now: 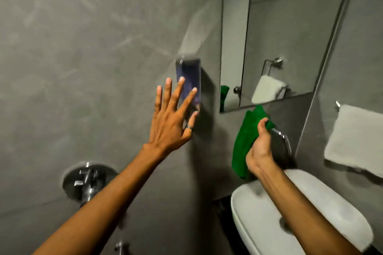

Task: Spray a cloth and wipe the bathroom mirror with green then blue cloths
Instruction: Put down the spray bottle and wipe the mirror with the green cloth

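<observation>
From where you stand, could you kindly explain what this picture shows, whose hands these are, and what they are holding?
This is one picture from a wide-angle camera worn on a person's head, looking forward and down, so the arms are the wearer's own. The left hand is open with fingers spread, reaching toward a shiny holder on the grey wall, holding nothing. The right hand grips a green cloth just below the mirror. Below is a white basin; a pale towel hangs at right, and a chrome tap fitting sits lower left.
</observation>
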